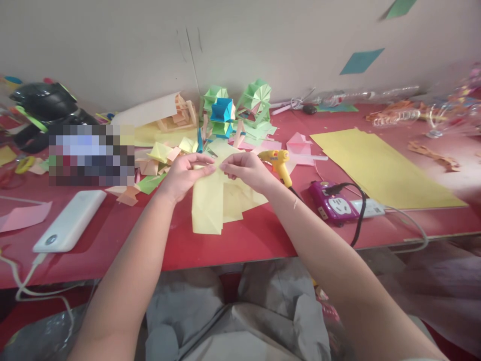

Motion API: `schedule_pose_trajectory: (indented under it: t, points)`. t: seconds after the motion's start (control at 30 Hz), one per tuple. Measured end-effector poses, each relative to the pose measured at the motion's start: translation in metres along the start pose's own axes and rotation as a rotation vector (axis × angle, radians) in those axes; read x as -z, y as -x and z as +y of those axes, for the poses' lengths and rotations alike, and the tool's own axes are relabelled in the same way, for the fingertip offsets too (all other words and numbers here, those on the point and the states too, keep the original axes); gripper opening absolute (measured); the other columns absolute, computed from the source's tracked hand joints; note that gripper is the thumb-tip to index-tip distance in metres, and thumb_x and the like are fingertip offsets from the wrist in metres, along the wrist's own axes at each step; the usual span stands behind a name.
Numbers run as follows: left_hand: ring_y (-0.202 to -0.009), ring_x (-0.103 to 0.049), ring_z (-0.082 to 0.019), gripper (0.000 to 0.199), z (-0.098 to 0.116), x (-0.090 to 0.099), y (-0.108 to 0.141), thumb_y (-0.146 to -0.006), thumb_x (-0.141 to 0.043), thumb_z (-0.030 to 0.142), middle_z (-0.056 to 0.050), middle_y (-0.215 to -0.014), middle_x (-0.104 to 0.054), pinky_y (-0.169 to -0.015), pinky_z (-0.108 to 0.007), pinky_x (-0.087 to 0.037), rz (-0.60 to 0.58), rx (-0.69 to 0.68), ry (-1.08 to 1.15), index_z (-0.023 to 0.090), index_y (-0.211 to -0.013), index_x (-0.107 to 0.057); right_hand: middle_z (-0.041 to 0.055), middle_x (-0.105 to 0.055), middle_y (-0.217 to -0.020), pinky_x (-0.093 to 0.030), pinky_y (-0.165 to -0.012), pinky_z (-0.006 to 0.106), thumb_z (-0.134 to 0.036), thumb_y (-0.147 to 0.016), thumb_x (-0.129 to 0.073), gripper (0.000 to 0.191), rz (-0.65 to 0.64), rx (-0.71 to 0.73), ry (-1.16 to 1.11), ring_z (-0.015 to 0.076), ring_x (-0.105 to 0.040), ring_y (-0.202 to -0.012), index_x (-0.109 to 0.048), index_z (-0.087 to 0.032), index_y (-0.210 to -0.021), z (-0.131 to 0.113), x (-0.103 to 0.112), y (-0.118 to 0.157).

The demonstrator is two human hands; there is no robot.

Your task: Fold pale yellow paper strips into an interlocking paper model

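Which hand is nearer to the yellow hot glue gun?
Right. The right hand is just left of the yellow hot glue gun; the left hand is farther left, on the right hand's other side.

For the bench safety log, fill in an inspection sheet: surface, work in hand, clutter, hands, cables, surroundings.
Surface: red tabletop.
Work in hand: folded pale yellow paper, overlapping other yellow sheets.
Clutter: yellow glue gun just beyond the right forearm; white power bank at left; large yellow sheets at right; green paper wheels at the back.
Hands: left hand and right hand meet at the paper's far end; exact grip unclear.
Cables: black cable plugged into purple power socket; white cable at the power bank.
Surroundings: pale wall behind, bearing blue paper.
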State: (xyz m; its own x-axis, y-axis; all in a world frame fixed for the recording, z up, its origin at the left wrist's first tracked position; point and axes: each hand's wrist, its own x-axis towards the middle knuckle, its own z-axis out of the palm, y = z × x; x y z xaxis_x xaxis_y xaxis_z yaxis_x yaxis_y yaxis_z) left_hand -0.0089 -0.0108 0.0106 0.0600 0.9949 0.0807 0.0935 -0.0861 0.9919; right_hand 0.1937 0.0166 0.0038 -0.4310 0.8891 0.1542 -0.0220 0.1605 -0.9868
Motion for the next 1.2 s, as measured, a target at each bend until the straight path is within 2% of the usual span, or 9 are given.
schedule_pose_trajectory:
  t: [0.27,0.43,0.57,0.7,0.87,0.97,1.07,1.13,1.2]
  points:
    - [-0.081,-0.070,-0.020,0.047,0.002,0.006,-0.004,-0.051,-0.097,0.045,-0.006,-0.081,-0.076,-0.088,-0.035,-0.056,0.153,0.064,0.125,0.015,-0.082,-0.078,-0.0007,-0.060,-0.068,-0.046,-0.059,0.025,-0.034,-0.084,-0.069,0.020,0.066,0.091,0.139,0.0092,-0.054,-0.059,-0.063,-0.017,-0.076,0.005,0.004,-0.003]
    - [-0.079,-0.071,-0.019,0.045,-0.005,0.005,-0.007,-0.051,-0.097,0.044,-0.006,-0.082,-0.078,-0.088,-0.035,-0.057,0.212,-0.003,0.105,0.016,-0.081,-0.080,-0.0005,-0.057,-0.067,-0.044,-0.059,0.026,-0.026,-0.088,-0.062,0.015,0.099,0.157,0.242,0.0109,-0.053,-0.062,-0.059,-0.018,-0.076,0.008,0.003,-0.004]
    - [-0.081,-0.071,-0.018,0.044,-0.005,0.004,-0.007,-0.050,-0.098,0.042,-0.006,-0.085,-0.078,-0.089,-0.033,-0.058,0.184,0.011,0.141,0.016,-0.081,-0.080,-0.0003,-0.056,-0.069,-0.043,-0.060,0.028,-0.027,-0.089,-0.060,0.016,0.128,0.204,0.270,0.0120,-0.052,-0.064,-0.056,-0.019,-0.076,0.010,0.000,-0.003]
    - [-0.079,-0.072,-0.019,0.046,0.000,0.002,-0.004,-0.048,-0.099,0.042,-0.007,-0.083,-0.078,-0.088,-0.035,-0.059,0.209,0.027,0.172,0.015,-0.081,-0.080,-0.0001,-0.056,-0.070,-0.044,-0.062,0.028,-0.031,-0.089,-0.061,0.017,0.155,0.229,0.261,0.0126,-0.053,-0.065,-0.055,-0.020,-0.077,0.012,-0.001,-0.004]
    - [-0.082,-0.074,-0.024,0.046,-0.001,0.002,-0.003,-0.055,-0.095,0.048,-0.009,-0.085,-0.078,-0.082,-0.038,-0.061,0.048,0.118,0.172,0.015,-0.083,-0.079,0.0000,-0.056,-0.071,-0.045,-0.062,0.028,-0.028,-0.088,-0.061,0.014,0.234,0.217,0.238,0.0127,-0.054,-0.065,-0.055,-0.020,-0.077,0.012,0.003,-0.005]
    - [-0.083,-0.073,-0.024,0.044,-0.007,0.000,-0.006,-0.055,-0.094,0.048,-0.007,-0.082,-0.077,-0.082,-0.036,-0.059,0.143,0.030,0.090,0.016,-0.079,-0.077,-0.0005,-0.054,-0.070,-0.044,-0.060,0.028,-0.026,-0.088,-0.060,0.014,0.259,0.236,0.231,0.0123,-0.053,-0.065,-0.054,-0.021,-0.076,0.011,0.004,-0.006]
    - [-0.081,-0.072,-0.022,0.040,-0.012,-0.001,-0.008,-0.067,-0.087,0.053,-0.006,-0.080,-0.076,-0.081,-0.034,-0.058,0.189,-0.035,0.011,0.017,-0.079,-0.077,-0.0004,-0.054,-0.070,-0.044,-0.059,0.027,-0.025,-0.088,-0.060,0.015,0.271,0.252,0.217,0.0122,-0.053,-0.064,-0.053,-0.021,-0.075,0.012,0.004,-0.007]
    - [-0.080,-0.071,-0.021,0.039,-0.013,-0.002,-0.008,-0.071,-0.083,0.055,-0.006,-0.080,-0.076,-0.081,-0.034,-0.058,0.123,-0.020,0.005,0.017,-0.078,-0.077,-0.0003,-0.054,-0.071,-0.044,-0.058,0.027,-0.025,-0.088,-0.061,0.016,0.287,0.266,0.209,0.0122,-0.052,-0.064,-0.053,-0.021,-0.075,0.012,0.005,-0.007]
    - [-0.081,-0.072,-0.022,0.039,-0.013,-0.003,-0.007,-0.069,-0.085,0.055,-0.006,-0.082,-0.076,-0.081,-0.034,-0.058,0.053,-0.001,0.016,0.018,-0.078,-0.076,-0.0006,-0.053,-0.071,-0.045,-0.059,0.028,-0.026,-0.088,-0.062,0.017,0.309,0.278,0.204,0.0121,-0.051,-0.063,-0.053,-0.021,-0.075,0.013,0.005,-0.008]
